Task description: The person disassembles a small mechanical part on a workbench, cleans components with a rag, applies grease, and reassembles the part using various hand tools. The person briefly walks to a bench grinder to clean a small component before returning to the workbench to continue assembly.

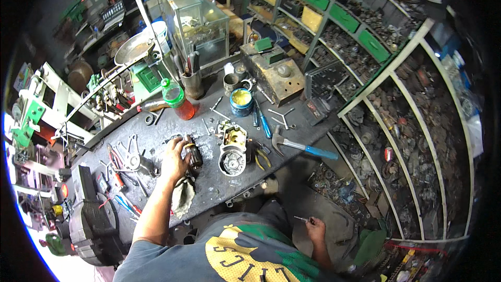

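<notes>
My left hand [175, 159] is closed on a dark cylindrical part [193, 156] lying on the dark workbench [201, 188], just above a pale crumpled rag [182, 201]. Right of it sits a metal housing [232, 162] with yellowish grease in its upper section. Yellow-handled pliers [263, 161] lie beside the housing, and a hammer [318, 151] with a blue handle rests along the bench's right edge. Low at the right, off the bench, my right hand [315, 230] holds a thin metal tool [301, 218]; its exact kind is too small to tell.
Behind stand a blue grease tub [241, 106], a green-capped bottle [182, 107] of red liquid, a tool cup [192, 84] and a metal box [269, 83]. Loose tools [133, 162] and a black machine casing [88, 219] fill the left. Cluttered shelving [396, 99] runs along the right.
</notes>
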A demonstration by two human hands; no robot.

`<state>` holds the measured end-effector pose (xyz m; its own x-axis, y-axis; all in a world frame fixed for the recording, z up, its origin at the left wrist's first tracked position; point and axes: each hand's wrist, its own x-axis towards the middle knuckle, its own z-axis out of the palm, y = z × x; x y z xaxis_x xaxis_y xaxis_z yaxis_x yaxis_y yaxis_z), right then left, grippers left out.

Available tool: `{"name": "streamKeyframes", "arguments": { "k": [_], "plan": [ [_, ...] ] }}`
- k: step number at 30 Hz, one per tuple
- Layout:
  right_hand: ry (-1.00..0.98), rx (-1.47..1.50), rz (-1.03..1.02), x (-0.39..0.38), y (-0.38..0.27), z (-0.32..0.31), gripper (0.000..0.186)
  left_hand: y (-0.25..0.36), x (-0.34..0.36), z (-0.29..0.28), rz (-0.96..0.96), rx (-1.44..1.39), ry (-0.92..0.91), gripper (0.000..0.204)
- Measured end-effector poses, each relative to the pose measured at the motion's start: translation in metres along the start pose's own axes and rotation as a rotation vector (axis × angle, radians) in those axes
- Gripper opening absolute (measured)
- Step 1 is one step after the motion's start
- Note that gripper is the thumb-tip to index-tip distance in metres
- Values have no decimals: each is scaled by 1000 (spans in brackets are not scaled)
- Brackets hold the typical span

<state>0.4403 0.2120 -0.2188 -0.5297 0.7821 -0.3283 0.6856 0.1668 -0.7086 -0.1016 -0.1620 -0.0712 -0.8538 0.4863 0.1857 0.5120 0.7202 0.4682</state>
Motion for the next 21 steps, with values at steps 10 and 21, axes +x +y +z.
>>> {"name": "streamKeyframes", "arguments": {
  "k": [10,21],
  "plan": [
    [-377,7,-262,208,-136,-48,22,51,23,9,-238,40,-46,38],
    [-477,-71,-318,243,-205,-49,28,45,119,77,-197,32,-242,40]
  ]
}}
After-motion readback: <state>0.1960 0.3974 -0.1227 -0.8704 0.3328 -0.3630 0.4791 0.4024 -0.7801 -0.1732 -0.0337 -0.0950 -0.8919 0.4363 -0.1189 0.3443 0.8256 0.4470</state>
